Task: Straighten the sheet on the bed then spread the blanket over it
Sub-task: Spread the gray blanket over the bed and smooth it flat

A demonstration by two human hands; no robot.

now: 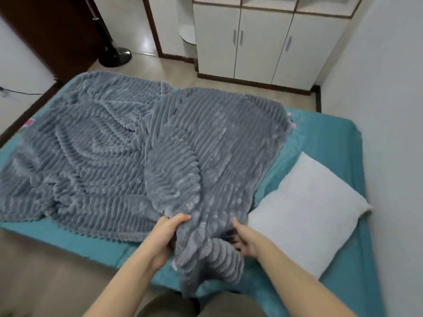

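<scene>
Blanket: the grey ribbed blanket (114, 156) lies on the bed to the left of the pillow, rumpled in long folds. Its near end is gathered into a thick bunch that hangs over the bed's near edge, just off the pillow's near-left corner.
Left grip: the left grip (167, 234) is clamped on the left side of that bunch, with the fingers curled over the top of the fabric.
Right grip: the right grip (243, 241) holds the bunch's right side, between the blanket and the pillow. Its fingertips are sunk in the pile, so how far they wrap round is hard to tell.
Sheet: the teal sheet (325, 138) shows bare under and beyond the pillow and as a strip along the near side, left of the pillow.
Bed: the bed (57, 234) is low, and the pillow sits at its right end.
Pillow: the white pillow (306, 213) lies flat on the sheet, with its left corner just beside the blanket.
Pink spots: small pink marks (291, 121) sit at the blanket's edge beyond the pillow, too small to identify.
Wardrobe: a white wardrobe (258, 42) with dark trim stands well beyond the pillow, its doors closed.
Stand base: a round black stand base (115, 56) rests on the floor (45, 271), far beyond and to the left of the pillow.
</scene>
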